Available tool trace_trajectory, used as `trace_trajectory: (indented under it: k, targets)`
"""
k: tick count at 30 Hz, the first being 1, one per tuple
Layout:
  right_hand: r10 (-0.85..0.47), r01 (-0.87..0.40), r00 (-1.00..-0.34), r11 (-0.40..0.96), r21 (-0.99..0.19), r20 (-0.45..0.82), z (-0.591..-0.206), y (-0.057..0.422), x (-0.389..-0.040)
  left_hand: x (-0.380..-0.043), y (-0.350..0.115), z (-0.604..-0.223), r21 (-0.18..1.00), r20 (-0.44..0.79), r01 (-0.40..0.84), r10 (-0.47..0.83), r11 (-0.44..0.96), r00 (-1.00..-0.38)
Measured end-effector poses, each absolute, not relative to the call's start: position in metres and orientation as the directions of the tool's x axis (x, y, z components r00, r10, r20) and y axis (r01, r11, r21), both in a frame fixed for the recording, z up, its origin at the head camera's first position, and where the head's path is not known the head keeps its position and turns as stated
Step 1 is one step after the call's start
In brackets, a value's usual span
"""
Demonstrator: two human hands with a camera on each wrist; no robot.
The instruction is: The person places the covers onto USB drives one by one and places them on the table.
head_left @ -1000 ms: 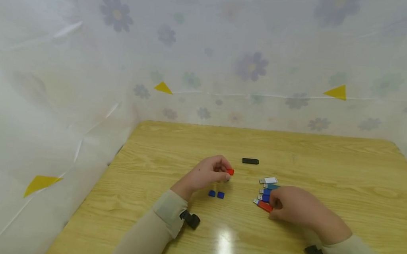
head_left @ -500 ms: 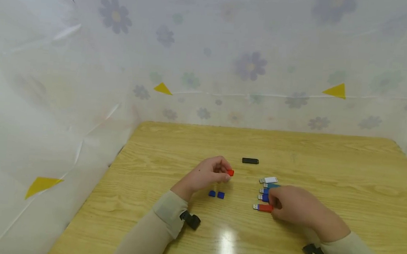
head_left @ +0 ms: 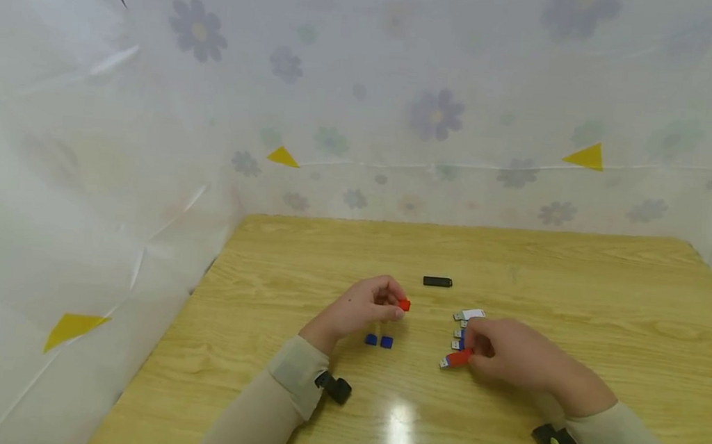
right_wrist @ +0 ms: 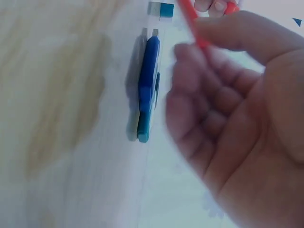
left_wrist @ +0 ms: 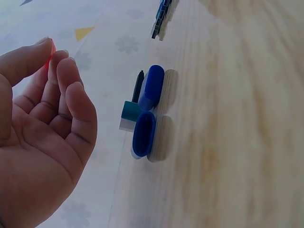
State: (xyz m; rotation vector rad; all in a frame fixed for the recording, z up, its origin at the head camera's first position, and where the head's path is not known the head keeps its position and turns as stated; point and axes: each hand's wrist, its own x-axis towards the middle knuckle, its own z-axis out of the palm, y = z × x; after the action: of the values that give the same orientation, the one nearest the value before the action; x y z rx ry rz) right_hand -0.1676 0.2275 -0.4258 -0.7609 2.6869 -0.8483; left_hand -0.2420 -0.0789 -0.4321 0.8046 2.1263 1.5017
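While both in hands [head_left: 365, 303] [head_left: 515, 353], red cap [head_left: 404, 305] left, red USB stick [head_left: 459, 358] right.

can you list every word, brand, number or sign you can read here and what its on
None: no word, label, brand or number can be read.
Red USB stick in the right hand: no marking legible; blurred in the right wrist view.
Red cap in the left hand: too small to tell.
White USB stick: too small to tell.
Blue caps: no lettering visible.
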Motion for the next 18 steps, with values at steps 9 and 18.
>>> trace_trajectory:
  k: [9, 18]
  targets:
    - [-0.477, -0.269, -0.879, 0.527, -0.806, -0.018, -0.416, 0.223, -0.178, -0.238, -0.076, -0.431, 0.944, 0.013, 0.232, 0.676, 0.235, -0.737]
    - [-0.360, -0.193, -0.933, 0.478, -0.857, 0.009, -0.410, 0.208, -0.189, -0.237, -0.076, -0.428, 0.936, 0.006, 0.239, 0.663, 0.260, -0.748]
